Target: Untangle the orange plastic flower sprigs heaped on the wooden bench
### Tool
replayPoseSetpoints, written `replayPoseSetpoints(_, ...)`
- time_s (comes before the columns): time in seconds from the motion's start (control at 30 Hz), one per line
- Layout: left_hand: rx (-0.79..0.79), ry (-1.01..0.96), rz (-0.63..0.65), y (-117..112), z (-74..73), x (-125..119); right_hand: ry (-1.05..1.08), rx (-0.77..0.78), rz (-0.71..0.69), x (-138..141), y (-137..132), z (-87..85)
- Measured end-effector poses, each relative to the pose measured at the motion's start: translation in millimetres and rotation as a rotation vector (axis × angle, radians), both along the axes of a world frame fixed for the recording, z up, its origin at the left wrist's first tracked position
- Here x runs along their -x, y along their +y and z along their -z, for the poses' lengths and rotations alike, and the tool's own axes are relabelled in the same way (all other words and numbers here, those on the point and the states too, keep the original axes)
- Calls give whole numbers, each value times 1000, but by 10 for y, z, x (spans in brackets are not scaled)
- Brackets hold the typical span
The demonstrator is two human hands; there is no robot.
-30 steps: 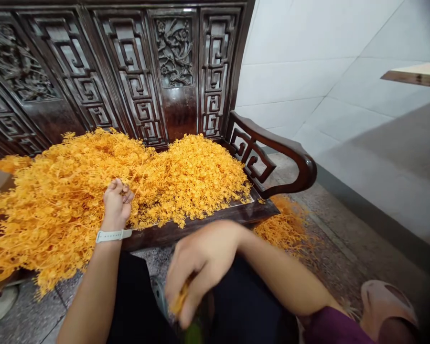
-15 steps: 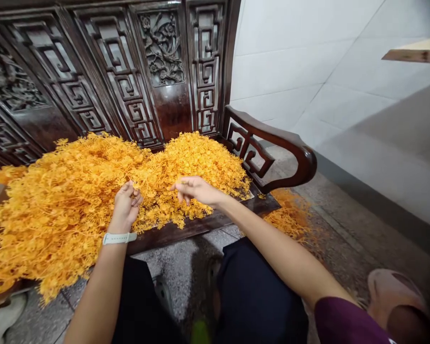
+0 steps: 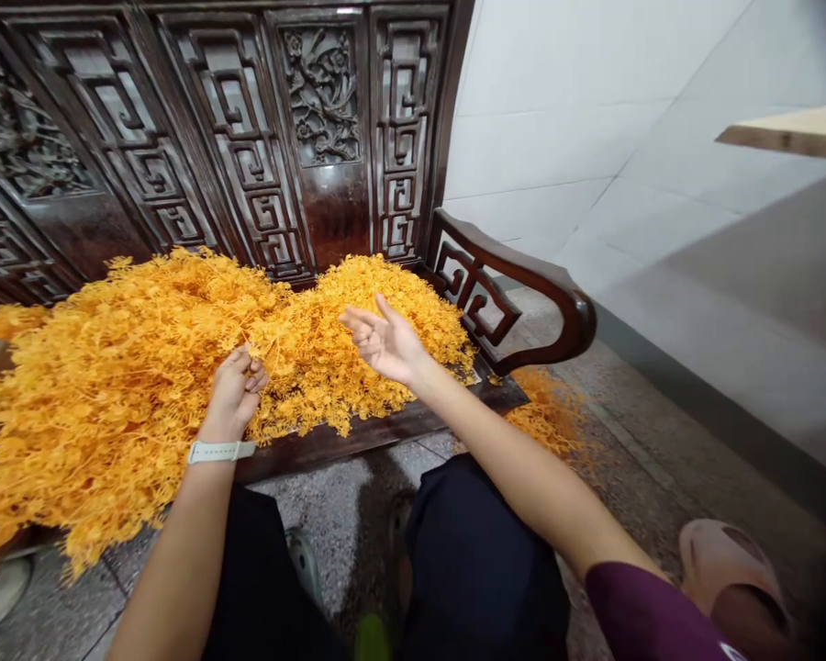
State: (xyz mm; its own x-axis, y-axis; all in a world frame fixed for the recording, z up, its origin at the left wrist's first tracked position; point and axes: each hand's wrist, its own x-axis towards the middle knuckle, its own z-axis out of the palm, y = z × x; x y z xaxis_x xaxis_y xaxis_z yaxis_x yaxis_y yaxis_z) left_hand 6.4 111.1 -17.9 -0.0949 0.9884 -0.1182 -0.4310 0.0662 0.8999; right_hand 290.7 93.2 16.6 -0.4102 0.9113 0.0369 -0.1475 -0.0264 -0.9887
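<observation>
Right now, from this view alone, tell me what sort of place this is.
Probably a room in a home, perhaps a living room. A carved dark-wood bench stands by a white wall, its seat heaped with orange flower sprays, and a pink slip-on shoe is on the floor.

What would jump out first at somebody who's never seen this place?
Probably the bright heap of yellow-orange sprigs spread along the seat of a dark carved wooden bench. Then the left hand, seeming to pinch one at the heap's front, with a pale band around its wrist. To its right, the right hand has its thumb spread.
</observation>
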Motion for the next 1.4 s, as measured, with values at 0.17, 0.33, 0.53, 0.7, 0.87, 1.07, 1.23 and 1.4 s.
replayPoseSetpoints(0.17,-14,20,37,-20,-16,-38,46,363,13,333,29,396)
replayPoseSetpoints(0.33,-45,20,42,-125,-46,-181,53,161,78,359,-106,332)
replayPoseSetpoints(0.53,-93,71,29,-213,25,-401,231,141,309,174,-30,216)
replayPoseSetpoints(0.7,-192,193,87,-269,69,-516,-204,-361,325,177,-105,233)
replayPoseSetpoints(0.87,-260,266,121,-278,107,-539,-420,-606,75,228,-140,311)
replayPoseSetpoints(1.07,-227,234,-46,-238,98,-515,-360,-640,237,184,-140,221)
replayPoseSetpoints(1.23,-123,173,-115,-207,90,-607,-468,-872,76,237,-283,96)
replayPoseSetpoints(1.4,-89,102,-266,-63,79,-427,-421,-990,-337,616,-852,-94)
